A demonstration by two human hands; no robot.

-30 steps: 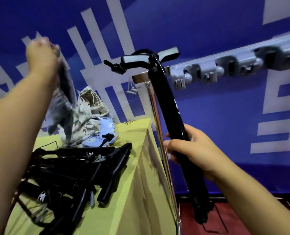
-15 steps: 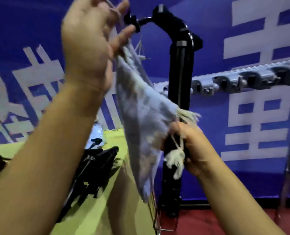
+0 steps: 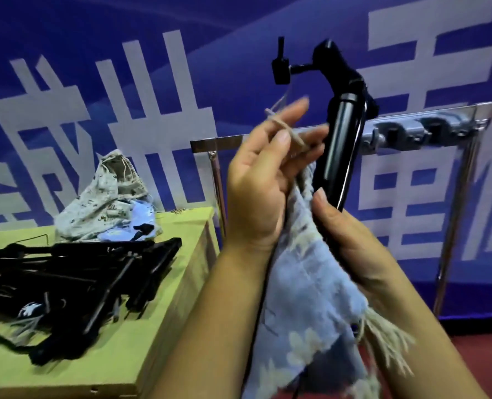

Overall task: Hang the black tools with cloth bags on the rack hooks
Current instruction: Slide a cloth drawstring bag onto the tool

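Gripping smooth black tool point(image 3: 339, 145), right hand point(image 3: 351, 240); left hand point(image 3: 263, 182) fingers pinching pale drawstring point(image 3: 289, 131) of soft cloth bag point(image 3: 305, 298)

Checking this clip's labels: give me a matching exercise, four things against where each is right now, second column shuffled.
Things:
1. black tool
2. blue cloth bag
3. drawstring
4. patterned bags

Places:
A. looped over the left hand's fingers
B. heaped on the yellow-green table
C. gripped upright by the right hand
D. hanging between the two hands

Pairs: 1-C, 2-D, 3-A, 4-B
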